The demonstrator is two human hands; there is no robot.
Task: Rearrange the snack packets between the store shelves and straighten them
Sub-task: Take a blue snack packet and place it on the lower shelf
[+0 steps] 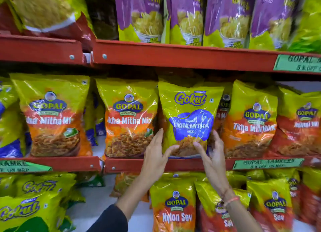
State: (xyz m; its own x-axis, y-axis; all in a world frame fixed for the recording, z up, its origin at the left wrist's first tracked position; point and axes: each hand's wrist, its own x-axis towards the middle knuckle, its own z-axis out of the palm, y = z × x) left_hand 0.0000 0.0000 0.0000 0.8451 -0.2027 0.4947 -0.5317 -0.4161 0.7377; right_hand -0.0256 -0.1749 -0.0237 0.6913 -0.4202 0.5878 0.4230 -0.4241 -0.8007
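Observation:
A yellow-green Gokul Tikha Mitha Mix packet (190, 110) with a blue label stands upright on the middle red shelf (135, 164). My left hand (156, 155) holds its lower left edge, thumb across the front. My right hand (211, 155) holds its lower right edge in the same way. Orange and yellow Gopal Tikha Mitha Mix packets stand on either side: one (128, 117) to the left, one (251, 120) to the right, and another (52, 115) further left. A Gopal packet partly shows behind the Gokul packet.
Purple Gathiya packets (187, 16) fill the top shelf (173, 56). Below, Gopal Nylon Sev packets (173, 207) stand at the right and Gokul packets (31, 202) lean at the left, with bare white shelf floor (97, 200) between them. Green price labels (267, 163) hang on the shelf fronts.

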